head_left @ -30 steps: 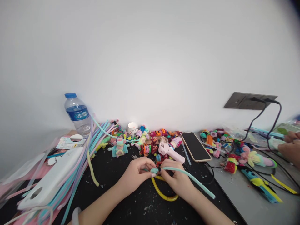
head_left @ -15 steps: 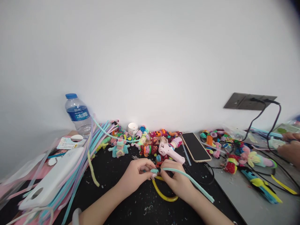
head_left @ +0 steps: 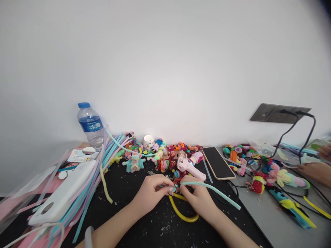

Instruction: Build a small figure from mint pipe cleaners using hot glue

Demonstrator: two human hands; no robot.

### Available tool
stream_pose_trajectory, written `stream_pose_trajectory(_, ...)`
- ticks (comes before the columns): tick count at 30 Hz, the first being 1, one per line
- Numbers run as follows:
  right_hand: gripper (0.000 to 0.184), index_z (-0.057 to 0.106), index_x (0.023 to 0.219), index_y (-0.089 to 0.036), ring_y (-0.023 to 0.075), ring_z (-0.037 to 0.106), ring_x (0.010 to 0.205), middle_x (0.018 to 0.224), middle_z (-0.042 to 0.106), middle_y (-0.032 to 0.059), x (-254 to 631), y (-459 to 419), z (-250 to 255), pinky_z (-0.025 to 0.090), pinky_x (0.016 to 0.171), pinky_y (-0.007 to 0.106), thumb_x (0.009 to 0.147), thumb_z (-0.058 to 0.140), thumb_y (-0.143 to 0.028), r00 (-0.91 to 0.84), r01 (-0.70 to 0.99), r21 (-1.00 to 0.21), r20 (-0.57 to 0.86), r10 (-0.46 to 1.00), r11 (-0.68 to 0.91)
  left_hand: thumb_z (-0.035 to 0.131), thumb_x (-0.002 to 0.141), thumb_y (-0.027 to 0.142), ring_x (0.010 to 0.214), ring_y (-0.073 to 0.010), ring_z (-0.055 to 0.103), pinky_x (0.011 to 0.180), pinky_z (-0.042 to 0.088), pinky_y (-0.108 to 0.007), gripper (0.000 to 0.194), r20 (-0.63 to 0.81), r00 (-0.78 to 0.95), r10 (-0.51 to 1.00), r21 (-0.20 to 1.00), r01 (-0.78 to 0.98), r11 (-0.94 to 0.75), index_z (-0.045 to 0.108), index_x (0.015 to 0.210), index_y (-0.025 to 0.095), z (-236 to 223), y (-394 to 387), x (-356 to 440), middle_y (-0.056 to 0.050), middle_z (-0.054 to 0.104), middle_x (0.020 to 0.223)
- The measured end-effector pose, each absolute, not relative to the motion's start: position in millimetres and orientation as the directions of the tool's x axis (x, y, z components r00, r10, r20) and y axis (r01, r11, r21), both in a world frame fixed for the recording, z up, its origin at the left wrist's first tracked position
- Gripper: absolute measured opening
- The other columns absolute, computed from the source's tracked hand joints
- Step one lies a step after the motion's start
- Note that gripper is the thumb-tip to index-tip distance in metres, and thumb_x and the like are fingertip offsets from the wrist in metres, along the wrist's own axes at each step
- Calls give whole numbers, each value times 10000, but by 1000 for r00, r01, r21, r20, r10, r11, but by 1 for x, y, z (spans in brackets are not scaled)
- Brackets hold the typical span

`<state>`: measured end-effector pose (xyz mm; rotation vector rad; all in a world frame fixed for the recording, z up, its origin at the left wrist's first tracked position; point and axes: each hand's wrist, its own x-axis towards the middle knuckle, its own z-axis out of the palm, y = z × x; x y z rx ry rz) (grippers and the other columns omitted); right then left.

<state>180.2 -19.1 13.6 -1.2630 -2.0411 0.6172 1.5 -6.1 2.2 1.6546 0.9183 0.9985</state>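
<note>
A light-blue pipe cleaner (head_left: pixel 214 188) runs from between my fingers out over my right hand (head_left: pixel 198 196), which is closed in a pinch on it. My left hand (head_left: pixel 152 193) pinches the same pipe cleaner's short end, just left of the right fingertips. Both hands meet low over the black table mat (head_left: pixel 144 227). Beneath them a yellow tube-like loop (head_left: pixel 182 217) curves on the mat. Just beyond the fingers lies a pale pink glue gun (head_left: pixel 190 169), with a small reddish piece partly hidden by my hands.
Fuzzy pipe-cleaner figures (head_left: pixel 134 162) line the wall side. A phone (head_left: pixel 218 163) lies to the right, near cables below a wall socket (head_left: pixel 279 113). On the left are a water bottle (head_left: pixel 90 124), a white case (head_left: pixel 63 193) and bundled pipe cleaners (head_left: pixel 90 193). Another person's hand (head_left: pixel 315 172) is far right.
The view has shifted slightly, so everything sits a little further right. My fingertips have moved slightly at the pipe cleaner's short end. The other person's hand at far right has shifted.
</note>
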Motion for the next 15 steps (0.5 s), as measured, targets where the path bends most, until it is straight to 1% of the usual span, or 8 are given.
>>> stream_pose_trajectory(5,274,582,646,-161,155,526,603,620,574,19,185,-18,16,395,565,255,872,448,-240,-285,573,-704,310,907,420,639,709,225,656,-187,648,628,518,-288,110,55,317,947,998,-45,-43,669,767,137,-2,-2,2,-52,681,696)
stream_pose_trajectory(6,254,595,701,-164,162,530,624,654,584,27,187,-18,17,402,581,261,878,435,-252,-279,563,-701,338,899,438,650,701,236,650,-186,649,625,517,-288,123,39,301,953,998,-63,-21,666,767,134,-2,-1,1,-52,686,683)
stream_pose_trajectory(8,255,599,866,-176,191,557,775,837,613,63,192,-17,18,424,691,291,906,361,-258,-271,517,-694,422,865,501,678,676,262,630,-180,648,615,518,-285,155,16,242,970,996,-94,7,660,756,131,0,2,0,-47,686,666)
stream_pose_trajectory(9,269,585,944,-183,203,556,831,909,606,76,196,-16,19,425,718,301,914,329,-261,-246,510,-678,474,845,529,692,662,273,621,-175,647,613,520,-283,172,0,208,978,993,-113,24,657,751,131,1,3,-1,-41,684,658)
stream_pose_trajectory(10,278,565,1008,-188,210,552,854,927,596,81,200,-15,19,423,734,309,915,315,-269,-202,533,-653,519,831,538,705,648,281,617,-169,646,614,521,-280,186,-19,176,984,990,-135,43,655,749,133,2,4,-2,-33,680,651)
stream_pose_trajectory(12,277,540,1056,-184,218,546,878,949,587,87,209,-9,19,414,766,323,906,321,-265,-97,643,-579,587,804,501,721,631,289,621,-155,644,626,524,-270,208,-61,131,990,978,-189,85,653,757,138,2,6,-5,-17,675,644)
stream_pose_trajectory(13,274,533,1075,-179,221,545,874,958,587,90,214,-6,19,412,774,328,896,342,-259,-52,714,-538,597,800,448,724,629,288,629,-148,644,632,524,-263,213,-75,117,990,971,-219,100,651,764,141,2,7,-6,-10,674,650)
stream_pose_trajectory(15,273,518,1102,-175,212,545,777,905,603,80,225,3,19,422,718,318,868,404,-256,42,842,-454,592,805,290,726,631,281,640,-132,641,638,522,-243,209,-89,101,991,955,-273,114,648,770,146,2,9,-7,2,667,658)
